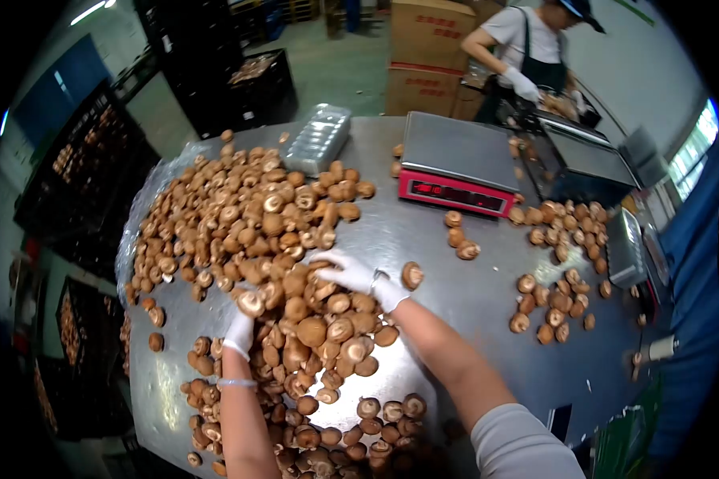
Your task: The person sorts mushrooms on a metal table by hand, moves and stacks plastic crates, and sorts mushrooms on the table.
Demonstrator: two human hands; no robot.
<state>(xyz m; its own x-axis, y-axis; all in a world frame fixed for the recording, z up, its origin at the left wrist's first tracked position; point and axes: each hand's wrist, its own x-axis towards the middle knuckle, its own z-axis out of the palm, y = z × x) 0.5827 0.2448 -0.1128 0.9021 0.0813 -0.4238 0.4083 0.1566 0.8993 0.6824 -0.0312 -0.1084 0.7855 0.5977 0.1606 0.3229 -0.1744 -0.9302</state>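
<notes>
Brown shiitake mushrooms (240, 211) lie in a large heap on the metal table, and a nearer pile of shiitake mushrooms (311, 331) sits between my two gloved hands. My right hand (347, 273), in a white glove, reaches over the far right side of this nearer pile with its fingers stretched out against the mushrooms. Low on the pile's left side is my left hand (241, 329), also white-gloved; its fingers are hidden behind mushrooms. A single mushroom (412, 275) lies just right of my right wrist. More mushrooms (391, 419) are spread along the near edge.
A red scale (459, 164) with a lit display stands at the table's back, beside stacked clear plastic trays (318, 140). Smaller mushroom groups (555, 303) lie to the right. Across the table, a co-worker (527, 60) in white gloves handles something. Black crates (88, 184) stand left.
</notes>
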